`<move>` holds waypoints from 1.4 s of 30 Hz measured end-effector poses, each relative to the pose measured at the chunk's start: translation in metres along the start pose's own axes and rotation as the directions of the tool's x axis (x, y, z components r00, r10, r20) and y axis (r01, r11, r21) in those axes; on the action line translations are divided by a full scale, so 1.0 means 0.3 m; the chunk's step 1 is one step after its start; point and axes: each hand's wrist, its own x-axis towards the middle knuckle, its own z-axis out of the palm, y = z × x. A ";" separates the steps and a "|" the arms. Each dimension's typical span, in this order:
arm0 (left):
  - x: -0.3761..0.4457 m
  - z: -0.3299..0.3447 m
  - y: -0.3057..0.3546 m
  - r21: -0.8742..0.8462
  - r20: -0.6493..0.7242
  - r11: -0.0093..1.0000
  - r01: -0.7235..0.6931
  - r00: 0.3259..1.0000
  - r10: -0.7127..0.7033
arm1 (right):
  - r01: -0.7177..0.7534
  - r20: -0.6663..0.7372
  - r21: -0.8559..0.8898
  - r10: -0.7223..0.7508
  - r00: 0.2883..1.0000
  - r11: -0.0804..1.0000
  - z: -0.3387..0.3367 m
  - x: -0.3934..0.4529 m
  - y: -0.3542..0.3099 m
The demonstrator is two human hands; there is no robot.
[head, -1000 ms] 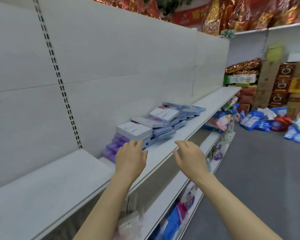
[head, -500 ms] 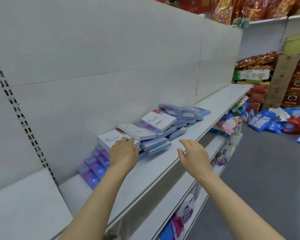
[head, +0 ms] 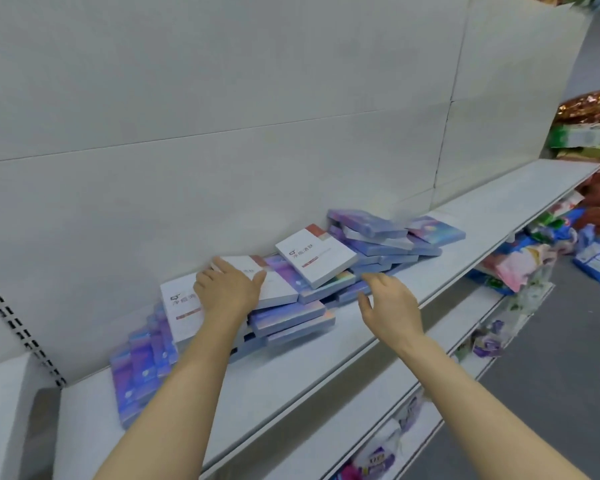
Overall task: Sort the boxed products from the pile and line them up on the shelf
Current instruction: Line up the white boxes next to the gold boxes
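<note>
Head view: left hand is lying flat, fingers straight, on a white box topping the pile. Right hand is hovering released beside that pile; better pinching one box's edges than dragging several.

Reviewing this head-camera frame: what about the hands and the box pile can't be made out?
- Left hand: lies on a white box; its palm side is hidden, so any grip is unclear.
- Purple boxes standing at the shelf's left: the left forearm cuts off the row's near end.
- Box print: too small and blurred to read.
- Right hand: contact with the pile unclear.
</note>
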 end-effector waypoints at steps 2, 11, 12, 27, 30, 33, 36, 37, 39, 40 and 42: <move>0.045 0.021 0.029 0.002 0.076 0.997 0.072 0.994 -0.072 | 0.021 -0.001 0.027 -0.021 1.000 0.999 0.020 0.040 0.029; 0.078 0.044 0.120 -0.118 0.052 0.978 0.171 0.985 -0.166 | -0.161 0.155 0.186 0.133 0.979 0.969 0.113 0.152 0.080; 0.077 0.036 0.122 -0.201 0.038 0.966 0.164 0.986 -0.160 | -0.191 0.159 0.211 0.159 0.974 0.958 0.123 0.161 0.079; 0.067 -0.037 -0.034 -0.997 -0.041 0.075 -0.026 0.977 -0.209 | -0.692 0.502 0.685 0.539 0.676 0.229 0.161 0.371 0.003; 0.049 -0.058 -0.084 -0.995 -0.101 0.008 -0.102 0.962 -0.255 | -0.633 0.480 0.768 0.564 0.671 0.099 0.135 0.333 -0.026; 0.006 -0.096 -0.132 -0.986 -0.142 -0.045 -0.161 0.947 -0.287 | -0.601 0.540 0.797 0.509 0.670 -0.054 0.108 0.278 -0.084; -0.058 -0.137 -0.185 -0.975 -0.198 -0.028 -0.219 0.924 -0.326 | -0.584 0.568 0.804 0.444 0.693 -0.116 0.097 0.211 -0.156; -0.086 -0.149 -0.204 -0.970 -0.219 -0.024 -0.241 0.914 -0.343 | -0.585 0.576 0.801 0.425 0.699 -0.124 0.091 0.187 -0.182; -0.149 -0.171 -0.249 -0.962 -0.249 -0.012 -0.273 0.893 -0.374 | -0.596 0.594 0.793 0.382 0.708 -0.128 0.073 0.140 -0.240; -0.181 -0.181 -0.275 -0.959 -0.262 0.000 -0.285 0.882 -0.391 | -0.600 0.601 0.790 0.362 0.713 -0.129 0.063 0.118 -0.272; -0.241 -0.197 -0.330 -0.951 -0.286 0.022 -0.308 0.854 -0.434 | -0.599 0.610 0.787 0.328 0.721 -0.146 0.043 0.075 -0.341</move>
